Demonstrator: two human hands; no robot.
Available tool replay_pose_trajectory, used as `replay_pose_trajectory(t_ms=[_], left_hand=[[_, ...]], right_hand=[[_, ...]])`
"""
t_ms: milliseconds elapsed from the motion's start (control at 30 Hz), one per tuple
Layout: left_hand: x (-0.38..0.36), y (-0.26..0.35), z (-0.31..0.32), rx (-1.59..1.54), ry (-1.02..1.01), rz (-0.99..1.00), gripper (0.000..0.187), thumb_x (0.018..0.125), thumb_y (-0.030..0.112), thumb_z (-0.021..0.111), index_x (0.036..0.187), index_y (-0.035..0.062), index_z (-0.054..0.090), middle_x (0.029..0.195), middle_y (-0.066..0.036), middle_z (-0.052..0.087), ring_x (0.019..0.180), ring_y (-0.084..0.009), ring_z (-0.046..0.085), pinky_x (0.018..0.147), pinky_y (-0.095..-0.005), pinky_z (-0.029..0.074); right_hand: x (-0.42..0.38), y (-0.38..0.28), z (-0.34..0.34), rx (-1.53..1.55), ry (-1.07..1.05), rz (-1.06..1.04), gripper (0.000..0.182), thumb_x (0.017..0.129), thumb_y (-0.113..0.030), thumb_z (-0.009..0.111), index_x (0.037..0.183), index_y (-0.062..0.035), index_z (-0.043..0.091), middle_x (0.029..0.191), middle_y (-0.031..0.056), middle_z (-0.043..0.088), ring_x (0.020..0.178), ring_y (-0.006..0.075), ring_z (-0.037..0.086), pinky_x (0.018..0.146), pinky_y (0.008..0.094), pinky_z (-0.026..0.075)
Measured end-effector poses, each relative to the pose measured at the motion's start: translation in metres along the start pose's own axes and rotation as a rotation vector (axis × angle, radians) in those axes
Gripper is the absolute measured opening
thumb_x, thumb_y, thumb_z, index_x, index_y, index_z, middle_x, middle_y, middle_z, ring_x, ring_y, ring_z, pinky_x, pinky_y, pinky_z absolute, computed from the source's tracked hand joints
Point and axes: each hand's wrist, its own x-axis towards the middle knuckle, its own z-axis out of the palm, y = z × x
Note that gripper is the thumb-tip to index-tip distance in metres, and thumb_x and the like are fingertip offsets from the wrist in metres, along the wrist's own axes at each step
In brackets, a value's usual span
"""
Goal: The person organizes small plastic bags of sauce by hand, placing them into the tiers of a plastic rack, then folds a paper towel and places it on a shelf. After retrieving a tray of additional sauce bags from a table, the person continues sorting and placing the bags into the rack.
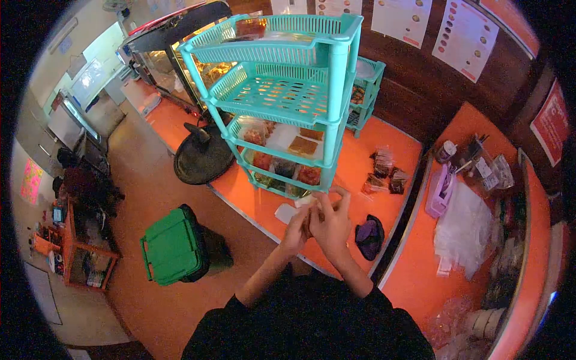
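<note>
My left hand [296, 231] and my right hand [332, 225] meet in front of my chest, above the front edge of the orange counter [270, 223]. Both have bent fingers pressed together at the tips. Whatever is between them, if anything, is too small or hidden to name. Just beyond them stands a turquoise plastic rack [334, 90] with several tiers. Its lower tiers hold clear packs of food [309, 175] and a brown block-like pack [303, 146]. A flat white item [286, 213] lies on the counter beside my left hand.
A dark purple cloth item [369, 238] and small dark packets [384, 171] lie right of my hands. Plastic bags [465, 225] and a pink basket [441, 191] are on the right counter. A black round lid-like object [204, 153] sits left of the rack; a green-lidded bin [174, 246] stands on the floor.
</note>
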Motion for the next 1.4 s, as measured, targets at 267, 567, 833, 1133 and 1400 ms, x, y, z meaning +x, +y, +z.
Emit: replay_pose_trajectory(t_ms=[267,567,833,1133,1400], left_hand=[[-0.001,0.019,-0.002,-0.261,0.011,-0.039,0.052,0.099,0.042,0.029,0.131,0.0032,0.043,0.124,-0.011,0.055,0.11,-0.0232,0.058,0.092,-0.0375,0.048],[-0.008,0.02,-0.019,0.193,0.065,0.177,0.052,0.1,0.039,0.026,0.131,0.001,0.043,0.125,-0.009,0.053,0.111,-0.0209,0.056,0.095,-0.0357,0.045],[-0.007,0.026,-0.027,0.277,0.081,0.165,0.054,0.1,0.044,0.029,0.125,0.0007,0.048,0.103,-0.007,0.061,0.087,-0.0136,0.061,0.072,-0.0268,0.05],[-0.011,0.04,-0.047,0.173,0.009,0.007,0.047,0.1,0.037,0.037,0.121,-0.0033,0.049,0.096,-0.01,0.063,0.079,-0.0156,0.064,0.068,-0.0277,0.052],[-0.024,0.063,-0.087,-0.008,-0.041,0.039,0.061,0.096,0.044,0.04,0.128,-0.0076,0.04,0.12,-0.022,0.054,0.104,-0.0347,0.059,0.086,-0.047,0.052]], right_hand=[[0.007,0.036,-0.012,0.271,-0.163,-0.43,0.015,0.08,-0.008,0.063,0.095,-0.0048,0.061,0.101,0.0112,0.06,0.096,0.0239,0.058,0.077,0.0312,0.045],[0.014,0.012,0.014,0.496,-0.192,-0.088,0.006,0.091,-0.006,0.054,0.095,-0.0018,0.056,0.077,0.0045,0.061,0.069,0.0085,0.058,0.06,0.0246,0.045],[0.015,-0.009,0.027,0.442,-0.148,0.101,0.014,0.088,-0.007,0.06,0.097,-0.0025,0.05,0.075,0.0081,0.063,0.066,0.013,0.064,0.054,0.0276,0.048],[0.031,-0.003,0.028,0.21,-0.216,-0.04,0.011,0.083,-0.004,0.063,0.088,-0.0018,0.053,0.072,0.0082,0.061,0.06,0.0149,0.062,0.054,0.03,0.048],[0.068,-0.044,0.025,0.154,-0.138,-0.24,0.01,0.084,-0.002,0.059,0.091,0.0002,0.054,0.088,0.0124,0.057,0.075,0.0254,0.06,0.062,0.0349,0.047]])
